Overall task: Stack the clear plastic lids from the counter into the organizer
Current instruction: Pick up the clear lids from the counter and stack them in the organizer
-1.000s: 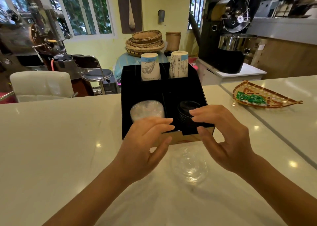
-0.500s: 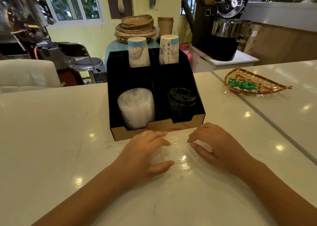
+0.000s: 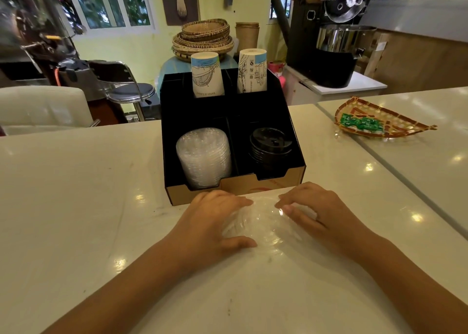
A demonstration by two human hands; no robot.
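A clear plastic lid lies on the white counter just in front of the black organizer. My left hand curls around the lid's left side, fingers over its top and thumb at its near edge. My right hand cups its right side. Both hands touch the lid. The organizer's front left compartment holds a tall stack of clear lids, leaning toward me. Its front right compartment holds black lids.
Two stacks of upside-down paper cups stand in the organizer's back compartments. A woven tray with green packets sits on the counter at the right. A seam in the counter runs diagonally on the right. Chairs and machines stand behind the counter.
My hands came down from over the organizer onto the counter and closed around the clear lid. The view tilted down and nearer.
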